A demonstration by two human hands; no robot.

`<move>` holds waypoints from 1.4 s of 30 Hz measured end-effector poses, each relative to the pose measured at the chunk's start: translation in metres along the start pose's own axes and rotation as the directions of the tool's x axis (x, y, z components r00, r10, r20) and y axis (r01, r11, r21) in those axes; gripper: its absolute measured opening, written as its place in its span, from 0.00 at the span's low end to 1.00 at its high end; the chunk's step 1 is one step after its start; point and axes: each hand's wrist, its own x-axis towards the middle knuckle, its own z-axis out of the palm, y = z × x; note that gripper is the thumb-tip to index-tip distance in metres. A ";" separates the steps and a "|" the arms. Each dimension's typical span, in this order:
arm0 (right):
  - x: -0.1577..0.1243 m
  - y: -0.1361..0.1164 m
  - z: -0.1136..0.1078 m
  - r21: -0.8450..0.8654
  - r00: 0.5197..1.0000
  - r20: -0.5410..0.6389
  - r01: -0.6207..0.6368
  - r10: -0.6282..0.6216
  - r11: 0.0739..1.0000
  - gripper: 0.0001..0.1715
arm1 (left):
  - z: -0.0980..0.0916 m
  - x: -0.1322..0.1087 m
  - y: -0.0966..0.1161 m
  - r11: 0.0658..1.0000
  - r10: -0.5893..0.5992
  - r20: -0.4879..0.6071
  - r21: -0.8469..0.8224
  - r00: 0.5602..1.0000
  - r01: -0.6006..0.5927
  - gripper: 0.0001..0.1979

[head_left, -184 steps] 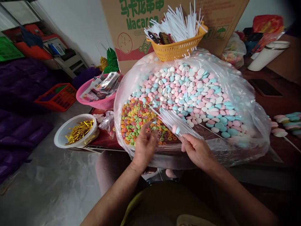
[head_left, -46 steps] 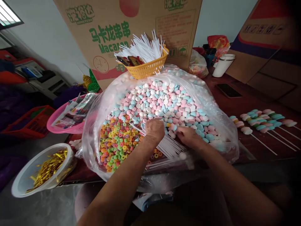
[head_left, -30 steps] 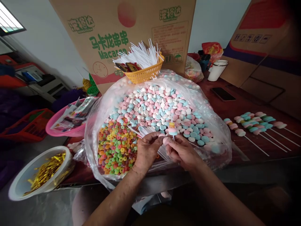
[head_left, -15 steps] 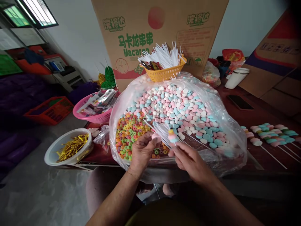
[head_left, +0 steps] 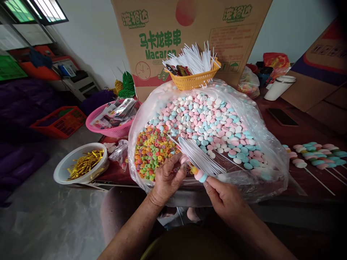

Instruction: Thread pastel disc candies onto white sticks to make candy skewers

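My left hand [head_left: 169, 177] is closed in a pinch on a pink marshmallow [head_left: 184, 159] near the tip of a skewer. In my right hand [head_left: 225, 195], closed fingers grip that marshmallow skewer [head_left: 200, 176], which carries a blue and a pink marshmallow with a yellow-orange ring above them. The skewer tilts toward my left hand. Just behind my hands lies a bundle of white sticks [head_left: 202, 157]. Colourful cereal rings [head_left: 154, 151] are heaped to the left, and pink, white and blue marshmallows [head_left: 200, 112] spread behind, all on a clear plastic bag [head_left: 276, 173].
A yellow basket [head_left: 195, 80] of white sticks stands before a cardboard box [head_left: 157, 21]. To the left are a pink basket [head_left: 108, 131] of packets and a white bowl [head_left: 62, 173] of gold ties. Finished skewers [head_left: 320, 155], a phone [head_left: 283, 117] and a white cup [head_left: 279, 87] lie right.
My right hand has tilted the skewer from upright toward the left. My left hand has moved the pink marshmallow to the skewer's tip. The view has shifted slightly.
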 end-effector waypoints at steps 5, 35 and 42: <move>-0.006 0.000 -0.006 -0.096 1.000 0.007 0.006 -0.005 0.995 0.16 | 0.005 0.002 0.000 0.997 0.066 -0.026 0.040 0.997 -0.065 0.14; -0.004 -0.011 0.005 -0.256 0.996 -0.053 0.062 -0.078 0.965 0.16 | 0.017 -0.004 0.010 0.837 -0.294 0.108 -0.451 0.950 0.310 0.13; -0.007 -0.013 0.016 -0.288 0.990 -0.101 0.061 -0.094 0.956 0.13 | 0.023 -0.017 0.003 0.998 0.066 -0.085 -0.017 0.994 -0.068 0.17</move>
